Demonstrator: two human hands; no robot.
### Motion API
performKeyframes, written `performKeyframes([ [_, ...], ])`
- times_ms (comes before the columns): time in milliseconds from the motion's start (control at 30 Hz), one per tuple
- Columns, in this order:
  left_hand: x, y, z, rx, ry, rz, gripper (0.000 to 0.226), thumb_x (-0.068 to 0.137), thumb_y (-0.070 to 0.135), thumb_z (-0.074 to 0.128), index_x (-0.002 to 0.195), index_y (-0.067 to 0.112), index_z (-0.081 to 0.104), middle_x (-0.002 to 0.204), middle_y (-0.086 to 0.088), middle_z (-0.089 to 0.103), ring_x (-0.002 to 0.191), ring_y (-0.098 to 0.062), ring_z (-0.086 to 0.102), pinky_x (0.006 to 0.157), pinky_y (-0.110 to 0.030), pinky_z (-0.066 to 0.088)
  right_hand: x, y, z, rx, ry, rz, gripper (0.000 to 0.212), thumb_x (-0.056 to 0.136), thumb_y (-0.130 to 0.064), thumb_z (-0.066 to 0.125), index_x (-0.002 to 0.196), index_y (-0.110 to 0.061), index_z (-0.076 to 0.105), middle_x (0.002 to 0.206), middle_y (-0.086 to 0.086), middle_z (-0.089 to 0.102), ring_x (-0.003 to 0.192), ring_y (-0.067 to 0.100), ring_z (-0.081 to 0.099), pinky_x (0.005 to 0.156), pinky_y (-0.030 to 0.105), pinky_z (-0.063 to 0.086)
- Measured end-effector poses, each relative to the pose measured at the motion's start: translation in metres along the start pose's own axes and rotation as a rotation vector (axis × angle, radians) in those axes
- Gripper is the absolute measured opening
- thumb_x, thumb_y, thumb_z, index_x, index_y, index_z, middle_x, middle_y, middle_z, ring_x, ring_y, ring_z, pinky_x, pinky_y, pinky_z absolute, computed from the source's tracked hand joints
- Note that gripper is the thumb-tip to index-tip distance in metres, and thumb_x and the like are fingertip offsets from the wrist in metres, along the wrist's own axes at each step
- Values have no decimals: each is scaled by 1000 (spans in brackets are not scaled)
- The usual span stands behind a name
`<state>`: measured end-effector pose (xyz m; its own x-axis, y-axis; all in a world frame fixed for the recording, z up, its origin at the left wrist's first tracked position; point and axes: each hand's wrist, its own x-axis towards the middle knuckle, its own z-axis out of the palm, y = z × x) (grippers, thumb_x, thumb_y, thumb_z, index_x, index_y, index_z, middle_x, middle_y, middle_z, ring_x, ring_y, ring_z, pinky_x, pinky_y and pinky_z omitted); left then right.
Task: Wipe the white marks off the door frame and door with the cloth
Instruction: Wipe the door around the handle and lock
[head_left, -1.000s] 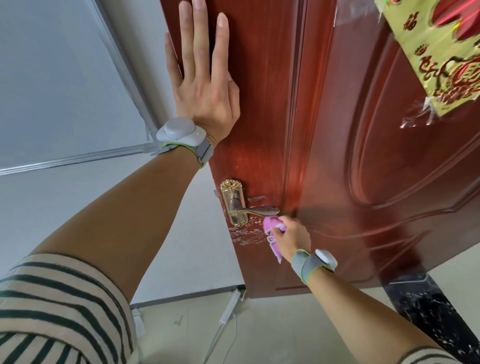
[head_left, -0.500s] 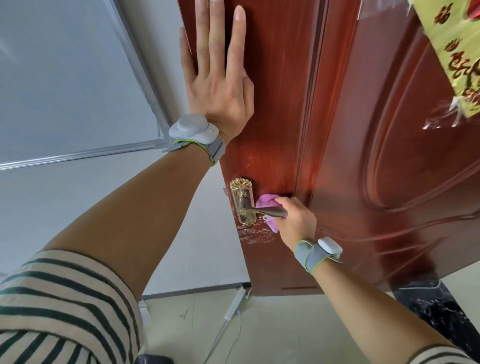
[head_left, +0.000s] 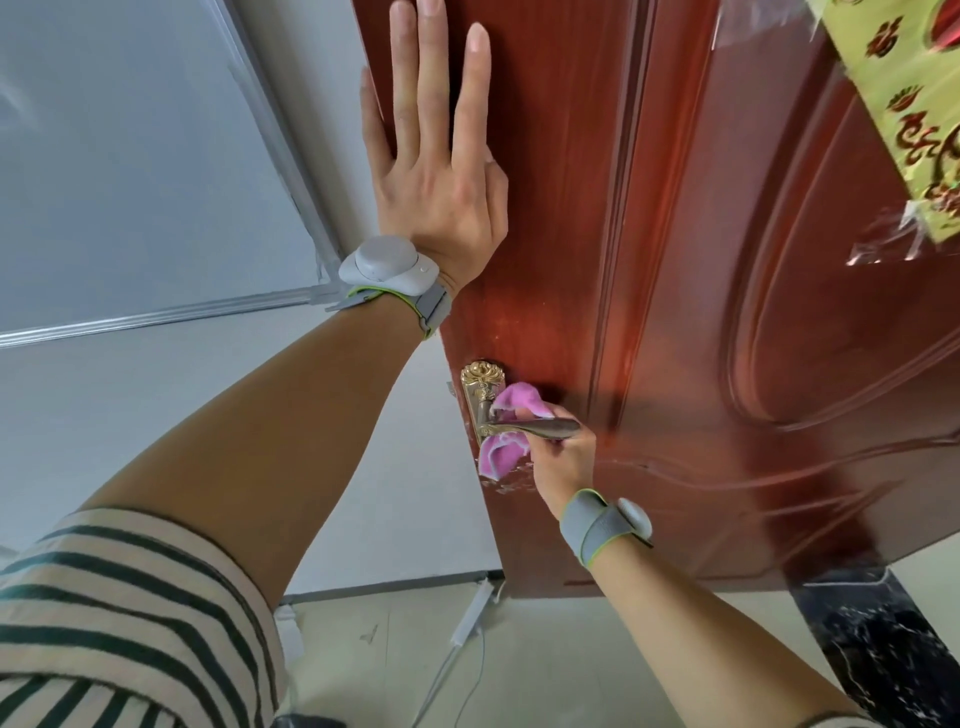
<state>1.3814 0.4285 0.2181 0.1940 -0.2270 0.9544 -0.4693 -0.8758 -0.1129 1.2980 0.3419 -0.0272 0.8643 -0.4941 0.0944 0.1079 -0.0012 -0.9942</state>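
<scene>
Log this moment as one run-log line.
left hand flat on door | right hand holds pink cloth behind handle | white marks visible below cloth

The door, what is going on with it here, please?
A person is wiping a red-brown door. The left hand lies flat on the door near its edge, fingers straight. The right hand grips a pink cloth and presses it on the door behind the lever handle. White marks show just below the cloth, so that spot is not yet clean.
</scene>
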Motion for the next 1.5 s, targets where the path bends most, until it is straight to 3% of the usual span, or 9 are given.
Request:
performKeyframes([
  [133,0,-1,-1,7,-9,-5,63,79,-2,44,142,-3,46,146,-31,42,138,-49,36,114,-58,28,-1,-7,15,50,51,172,10,79,-2,73,77,-12,72,67,-3,69,59,5,63,55,22,50],
  [267,-1,0,-2,14,-17,-3,64,80,-2,43,144,-2,45,148,-30,41,140,-47,35,114,-57,28,-4,26,-12,-349,14,595,26,73,-31,72,78,-6,74,65,11,65,55,24,60,46,29,46],
  [500,-1,-1,0,15,-7,-12,62,81,0,43,143,-2,47,147,-29,42,139,-47,37,115,-57,29,-6,17,-18,-315,70,4,21,81,-26,73,73,-7,66,68,5,66,69,24,62,63,34,46],
  [600,-1,-1,0,13,-13,-9,61,81,0,44,142,-2,47,146,-29,43,138,-47,38,114,-57,29,3,21,-3,-500,57,141,33,78,-42,72,78,-9,70,77,6,71,79,29,65,67,33,50],
  [733,-1,0,-1,13,-18,-9,63,80,0,43,143,-2,47,147,-29,42,139,-47,37,114,-58,29,2,32,-14,-750,-295,493,28,76,-38,64,75,-10,66,77,6,69,80,29,67,70,33,53],
  [1000,-1,0,-1,19,-18,-10,63,81,0,41,144,-1,46,148,-28,41,139,-46,37,114,-58,30,1,19,-26,-490,291,-36,18,76,-17,71,78,-14,53,83,8,55,74,34,55,63,29,35],
  [1100,-2,0,0,22,-13,-10,62,81,0,43,143,-1,47,147,-28,43,139,-46,38,113,-58,30,2,30,-14,-563,228,81,14,78,-18,68,87,-13,59,87,12,62,80,35,58,65,31,40],
  [1233,-1,-1,0,20,-2,-1,60,82,1,44,142,-2,48,146,-28,44,138,-46,39,112,-58,32,-5,53,-7,-854,-237,495,18,79,-26,61,91,-12,65,99,12,70,91,33,64,76,32,50],
  [1500,-3,-4,2,14,10,4,58,84,2,44,142,-1,47,146,-28,44,138,-46,39,113,-58,32,-11,30,-16,-628,131,48,16,84,-26,65,93,-16,57,89,9,66,82,34,60,65,34,42],
])
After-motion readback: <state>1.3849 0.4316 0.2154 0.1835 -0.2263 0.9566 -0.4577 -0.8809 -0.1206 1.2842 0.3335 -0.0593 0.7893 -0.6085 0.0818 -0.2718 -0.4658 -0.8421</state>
